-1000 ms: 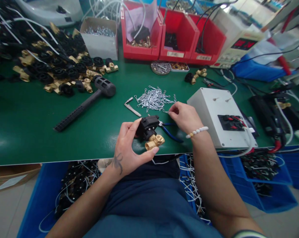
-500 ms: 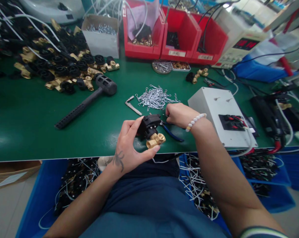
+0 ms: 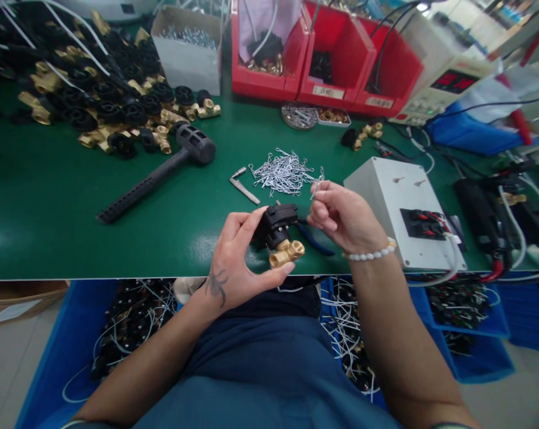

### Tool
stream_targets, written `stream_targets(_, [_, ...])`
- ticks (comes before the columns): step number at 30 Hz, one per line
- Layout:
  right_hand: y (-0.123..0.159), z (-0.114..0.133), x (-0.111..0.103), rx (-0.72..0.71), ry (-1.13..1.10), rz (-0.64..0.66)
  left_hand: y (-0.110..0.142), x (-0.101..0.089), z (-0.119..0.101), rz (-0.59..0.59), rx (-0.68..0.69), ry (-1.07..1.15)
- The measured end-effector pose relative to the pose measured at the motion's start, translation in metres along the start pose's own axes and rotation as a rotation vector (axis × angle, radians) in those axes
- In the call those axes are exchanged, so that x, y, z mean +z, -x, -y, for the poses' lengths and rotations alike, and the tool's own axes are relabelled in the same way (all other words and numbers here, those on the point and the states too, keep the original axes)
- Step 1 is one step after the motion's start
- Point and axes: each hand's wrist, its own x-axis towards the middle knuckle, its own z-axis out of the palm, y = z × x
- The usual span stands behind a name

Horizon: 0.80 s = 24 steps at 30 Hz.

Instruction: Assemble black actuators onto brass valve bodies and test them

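Observation:
My left hand is closed round a valve with a black top and a brass body, near the table's front edge. Its thumb lies under the brass part. Just right of it, my right hand pinches a thin metal clip pin between thumb and fingertips. A heap of similar clip pins lies on the green table right behind both hands. Pliers with blue handles lie between the hands, partly hidden by the valve and my right fingers. A small bent metal tool rests left of the heap.
A black mallet lies at left, before a pile of brass and black valves. Red bins and a white box of screws stand at the back. A grey switch box stands close by my right arm.
My right hand has turned over and lifted from the table beside the heap, now showing a clip pin in its fingertips. My left hand still holds the valve in nearly the same place.

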Motion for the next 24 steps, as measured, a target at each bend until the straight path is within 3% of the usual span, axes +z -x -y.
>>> stream_targets(4, [0.007,-0.002,0.004,0.001,-0.114,-0.029,0.0,0.0,0.001,0.002,0.002,-0.004])
stream_targets(12, [0.021,0.0,0.004,0.021,-0.096,0.001,0.0,0.0,0.001,0.002,0.002,-0.004])
stream_targets(19, [0.035,0.004,0.012,-0.27,0.148,0.03,-0.001,0.0,0.001,0.001,0.003,-0.006])
stream_targets(24, [0.043,0.006,0.014,-0.31,0.249,0.065,0.0,0.001,0.001,-0.007,0.034,-0.017])
